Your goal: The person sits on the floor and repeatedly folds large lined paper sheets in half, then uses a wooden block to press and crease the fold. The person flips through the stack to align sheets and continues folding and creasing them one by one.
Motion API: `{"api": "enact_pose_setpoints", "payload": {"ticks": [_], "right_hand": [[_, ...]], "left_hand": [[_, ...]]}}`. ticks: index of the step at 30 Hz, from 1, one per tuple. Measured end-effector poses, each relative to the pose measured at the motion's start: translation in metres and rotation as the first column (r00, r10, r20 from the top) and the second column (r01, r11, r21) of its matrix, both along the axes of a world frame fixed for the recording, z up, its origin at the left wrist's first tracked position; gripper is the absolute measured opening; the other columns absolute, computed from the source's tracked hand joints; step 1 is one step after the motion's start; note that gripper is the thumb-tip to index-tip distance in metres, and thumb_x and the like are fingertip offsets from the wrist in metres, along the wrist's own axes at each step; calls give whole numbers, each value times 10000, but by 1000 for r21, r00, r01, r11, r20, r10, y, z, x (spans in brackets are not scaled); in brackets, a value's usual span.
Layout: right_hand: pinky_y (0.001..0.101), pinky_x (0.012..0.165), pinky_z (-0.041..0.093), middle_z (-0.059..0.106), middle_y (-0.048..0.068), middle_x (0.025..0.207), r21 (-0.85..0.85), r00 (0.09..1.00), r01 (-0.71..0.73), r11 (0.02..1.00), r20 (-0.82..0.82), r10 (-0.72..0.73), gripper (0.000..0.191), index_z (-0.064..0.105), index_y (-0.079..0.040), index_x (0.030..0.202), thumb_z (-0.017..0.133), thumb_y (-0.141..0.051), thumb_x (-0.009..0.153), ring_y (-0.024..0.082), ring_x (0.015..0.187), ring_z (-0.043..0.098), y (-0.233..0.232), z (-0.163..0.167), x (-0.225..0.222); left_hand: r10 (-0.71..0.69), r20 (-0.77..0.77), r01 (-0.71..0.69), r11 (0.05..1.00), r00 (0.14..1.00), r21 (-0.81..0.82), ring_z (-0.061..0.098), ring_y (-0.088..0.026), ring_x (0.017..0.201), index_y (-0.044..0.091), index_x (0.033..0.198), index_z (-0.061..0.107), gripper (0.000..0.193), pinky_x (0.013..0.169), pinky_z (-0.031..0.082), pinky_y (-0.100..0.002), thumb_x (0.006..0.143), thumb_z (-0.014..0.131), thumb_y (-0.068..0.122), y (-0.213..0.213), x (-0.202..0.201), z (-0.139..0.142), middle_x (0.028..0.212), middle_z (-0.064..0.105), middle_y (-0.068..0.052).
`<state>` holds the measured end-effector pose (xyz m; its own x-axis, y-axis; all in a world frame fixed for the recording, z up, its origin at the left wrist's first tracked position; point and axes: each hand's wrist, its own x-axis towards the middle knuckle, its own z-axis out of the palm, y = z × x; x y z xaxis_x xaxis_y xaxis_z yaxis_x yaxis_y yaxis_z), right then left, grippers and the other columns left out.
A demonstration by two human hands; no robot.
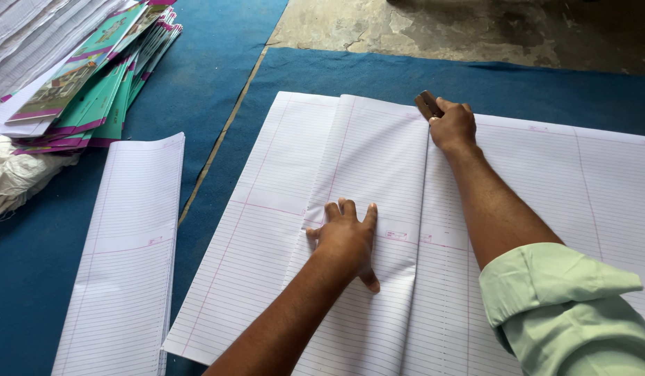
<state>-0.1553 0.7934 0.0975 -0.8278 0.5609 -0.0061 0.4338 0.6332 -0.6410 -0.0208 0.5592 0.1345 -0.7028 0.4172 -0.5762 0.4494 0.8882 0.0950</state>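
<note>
Left hand (347, 240) spread flat on ruled sheet (378, 292); right hand (452, 127) gripping wooden block (427, 104) at fold.

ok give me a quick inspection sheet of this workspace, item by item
surface: blue mat on the floor, with bare concrete floor beyond its far edge.
job's things: large ruled sheets lie flat, one folded over along a centre crease; a small brown block sits at the crease's far end.
clutter: folded ruled stack on the left; pile of green printed covers; crumpled white cloth.
grippers: left hand pressed flat on the folded sheet; right hand closed on the brown block.
cables: nothing seen.
surroundings: no other people in view.
</note>
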Motion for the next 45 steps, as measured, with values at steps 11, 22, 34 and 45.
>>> {"api": "enact_pose_setpoints", "payload": {"ticks": [11, 22, 34, 45], "right_hand": [[372, 1078, 502, 671, 52, 1330, -51, 979, -203, 978, -3, 203, 462, 612, -228, 1387, 647, -110, 942, 185, 1216, 631, 2, 3, 34], [391, 1050, 508, 622, 81, 1245, -33, 949, -310, 950, 57, 311, 472, 611, -239, 1392, 645, -122, 936, 216, 1187, 601, -21, 6, 112], [368, 1040, 508, 638, 75, 1235, -61, 907, -418, 906, 33, 420, 440, 646, -200, 1352, 617, -94, 926, 202, 1175, 608, -41, 12, 191], [333, 917, 572, 626, 60, 1115, -66, 840, -528, 847, 111, 532, 491, 618, -221, 1379, 625, -79, 909, 185, 997, 643, -63, 21, 266]], "left_hand": [[32, -22, -30, 998, 999, 58, 186, -469, 1488, 245, 1623, 144, 1443, 1036, 432, -730, 492, 1002, 500, -3, 7, 6, 1635, 133, -263], [-21, 7, 20, 996, 1000, 91, 138, -468, 1513, 237, 1612, 172, 1399, 1049, 449, -699, 502, 1021, 278, -18, 10, 1, 1657, 87, -260], [31, -42, -27, 994, 999, 102, 132, -473, 1524, 71, 1580, 234, 1370, 1170, 381, -568, 489, 1024, 325, -25, 22, -4, 1654, 124, -275], [156, -5, -155, 987, 988, 33, -20, -561, 1501, 291, 1630, 127, 1445, 1172, 341, -593, 500, 1023, 375, -25, 27, 2, 1626, 4, -371]]}}
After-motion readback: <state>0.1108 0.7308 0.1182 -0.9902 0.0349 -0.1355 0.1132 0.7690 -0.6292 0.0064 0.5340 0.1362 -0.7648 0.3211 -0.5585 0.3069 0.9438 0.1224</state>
